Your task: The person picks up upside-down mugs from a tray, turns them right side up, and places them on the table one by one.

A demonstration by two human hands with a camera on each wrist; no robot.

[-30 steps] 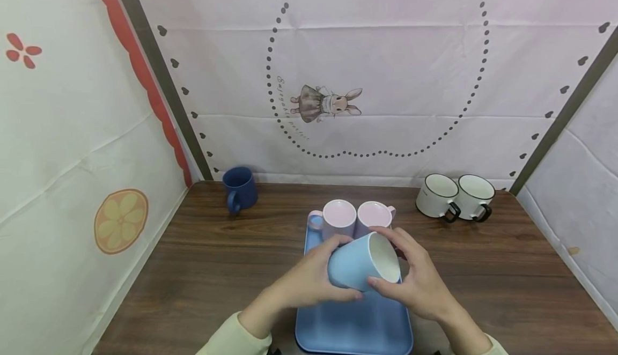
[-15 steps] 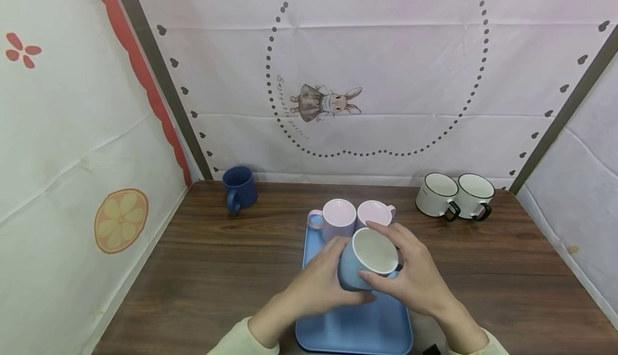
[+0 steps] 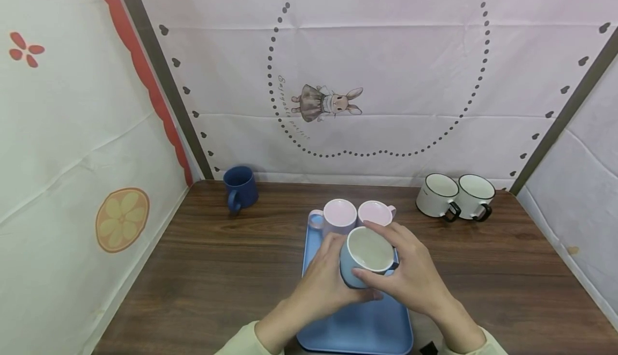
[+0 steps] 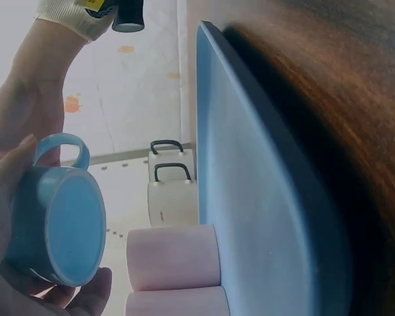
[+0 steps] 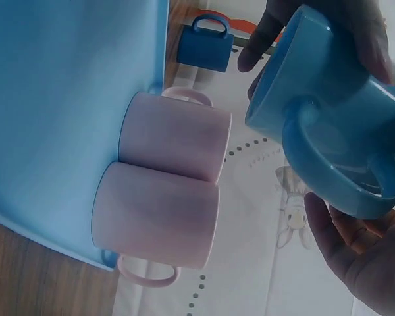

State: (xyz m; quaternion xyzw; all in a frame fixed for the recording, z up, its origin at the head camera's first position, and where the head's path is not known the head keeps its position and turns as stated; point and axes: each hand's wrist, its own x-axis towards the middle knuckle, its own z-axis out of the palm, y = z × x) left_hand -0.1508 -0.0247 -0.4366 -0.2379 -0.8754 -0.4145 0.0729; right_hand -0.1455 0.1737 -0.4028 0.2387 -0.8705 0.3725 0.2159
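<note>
Both hands hold a light blue mug (image 3: 351, 271) with a pale inside, raised over the blue tray (image 3: 357, 333). Its opening tilts up towards the head view, and its handle points right. My left hand (image 3: 322, 280) grips it around the left side, thumb behind and fingers in front and below. The thumb and fingers of my right hand (image 3: 412, 274) hold it near the rim on the handle side. In the left wrist view the underside of the mug (image 4: 77, 227) is seen above the tray. Two pink mugs (image 3: 339, 214) (image 3: 376, 214) stand side by side at the tray's far end.
A dark blue mug (image 3: 241, 186) stands at the back left of the wooden table (image 3: 217, 274). Two white mugs (image 3: 435, 197) (image 3: 475, 197) with black handles stand together at the back right. Printed cloth (image 3: 386, 65) walls the table at the back and sides.
The light blue mug has turned from lying sideways, opening to the right, to more upright with its opening facing up. My left hand has shifted right with it.
</note>
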